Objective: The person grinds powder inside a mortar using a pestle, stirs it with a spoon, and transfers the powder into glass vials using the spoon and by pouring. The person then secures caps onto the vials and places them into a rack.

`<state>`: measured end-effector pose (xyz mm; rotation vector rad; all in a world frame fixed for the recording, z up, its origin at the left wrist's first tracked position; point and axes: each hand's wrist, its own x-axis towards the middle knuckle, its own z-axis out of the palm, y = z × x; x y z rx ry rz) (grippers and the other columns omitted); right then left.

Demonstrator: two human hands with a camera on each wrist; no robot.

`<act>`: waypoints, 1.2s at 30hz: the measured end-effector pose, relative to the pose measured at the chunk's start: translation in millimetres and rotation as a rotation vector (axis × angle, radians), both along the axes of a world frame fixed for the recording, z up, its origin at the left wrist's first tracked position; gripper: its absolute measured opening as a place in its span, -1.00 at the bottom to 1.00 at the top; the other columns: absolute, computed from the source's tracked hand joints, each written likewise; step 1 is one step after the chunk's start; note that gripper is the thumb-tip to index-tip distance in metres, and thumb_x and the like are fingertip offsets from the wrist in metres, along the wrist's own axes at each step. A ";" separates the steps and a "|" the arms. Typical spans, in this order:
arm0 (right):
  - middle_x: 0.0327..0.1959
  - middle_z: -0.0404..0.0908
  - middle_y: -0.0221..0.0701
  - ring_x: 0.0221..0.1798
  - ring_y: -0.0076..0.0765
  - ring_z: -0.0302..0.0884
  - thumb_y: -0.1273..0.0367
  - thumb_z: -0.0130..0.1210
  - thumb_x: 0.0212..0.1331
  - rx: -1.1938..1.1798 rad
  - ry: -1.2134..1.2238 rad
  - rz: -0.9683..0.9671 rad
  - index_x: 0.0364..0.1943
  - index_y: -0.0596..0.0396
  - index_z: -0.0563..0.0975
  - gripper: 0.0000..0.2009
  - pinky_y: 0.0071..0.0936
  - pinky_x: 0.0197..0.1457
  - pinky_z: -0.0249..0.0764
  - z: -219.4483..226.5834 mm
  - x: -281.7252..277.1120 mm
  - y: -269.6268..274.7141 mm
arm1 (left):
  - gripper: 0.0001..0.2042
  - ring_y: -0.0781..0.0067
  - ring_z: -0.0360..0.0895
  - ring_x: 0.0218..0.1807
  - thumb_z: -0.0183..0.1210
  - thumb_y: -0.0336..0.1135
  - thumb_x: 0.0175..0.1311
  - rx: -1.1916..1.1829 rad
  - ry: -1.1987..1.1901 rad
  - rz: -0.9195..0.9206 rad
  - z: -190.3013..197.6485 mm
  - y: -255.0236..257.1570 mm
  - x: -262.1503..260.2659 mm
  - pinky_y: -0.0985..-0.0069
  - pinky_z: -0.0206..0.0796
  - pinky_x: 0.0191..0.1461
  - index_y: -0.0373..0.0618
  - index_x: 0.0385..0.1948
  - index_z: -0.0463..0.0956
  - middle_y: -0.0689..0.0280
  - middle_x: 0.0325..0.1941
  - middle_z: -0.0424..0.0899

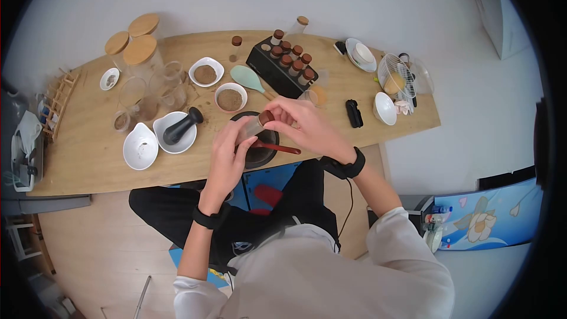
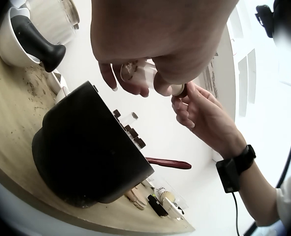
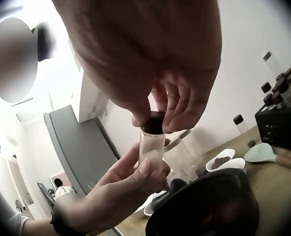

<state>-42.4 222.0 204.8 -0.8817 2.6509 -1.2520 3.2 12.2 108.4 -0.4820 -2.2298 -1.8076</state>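
Black bowl (image 1: 258,142) sits beneath vial (image 1: 255,124), rack (image 1: 282,68) behind it

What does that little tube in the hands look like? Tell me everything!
The tube is small, clear and looks like glass or plastic, with a dark brown cap. It seems almost empty, though a little brown powder shows at its bottom end in the left wrist view. The left hand grips its body, and the right hand pinches the cap with its fingertips. It is held above the black bowl, touching nothing else.
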 end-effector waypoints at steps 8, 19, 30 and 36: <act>-0.48 0.65 -0.36 -0.52 -0.45 0.44 0.31 0.21 0.52 0.006 -0.057 -0.101 0.07 0.18 0.65 -0.76 -0.38 -0.40 0.38 -6.2 -11.8 -2.3 | -0.65 -0.08 0.55 0.08 0.24 -0.39 0.47 -0.108 0.042 0.032 4.1 -5.0 -4.3 0.16 0.34 0.25 -0.20 0.24 0.56 0.05 0.03 0.65; -0.50 0.51 -0.44 -0.43 -0.46 0.48 0.20 0.11 0.60 0.077 -0.304 -0.147 -0.05 0.25 0.60 -0.68 -0.39 -0.26 0.45 -13.7 -7.9 -4.4 | -0.65 -0.11 0.51 0.00 0.23 -0.44 0.42 -0.263 0.152 0.091 9.7 0.5 -7.4 0.09 0.33 0.12 -0.19 0.22 0.57 0.06 -0.08 0.61; -0.26 0.58 -0.49 -0.40 -0.58 0.37 0.23 0.10 0.62 0.015 -0.399 -0.197 0.17 0.13 0.51 -0.72 -0.52 -0.28 0.39 -43.8 -14.7 8.8 | -0.65 -0.10 0.52 -0.04 0.24 -0.48 0.41 -0.282 0.178 0.121 12.8 5.4 -11.0 0.10 0.34 0.08 -0.23 0.21 0.58 0.05 -0.10 0.59; -0.22 0.49 -0.58 -0.35 -0.74 0.35 0.32 0.07 0.64 -0.260 -0.378 -0.045 0.13 0.07 0.47 -0.82 -0.63 -0.36 0.26 -16.6 -7.3 -4.6 | -0.64 -0.02 0.52 -0.07 0.28 -0.48 0.38 -0.178 0.105 0.137 6.1 4.0 -14.5 0.11 0.33 0.05 -0.23 0.20 0.60 0.11 -0.12 0.59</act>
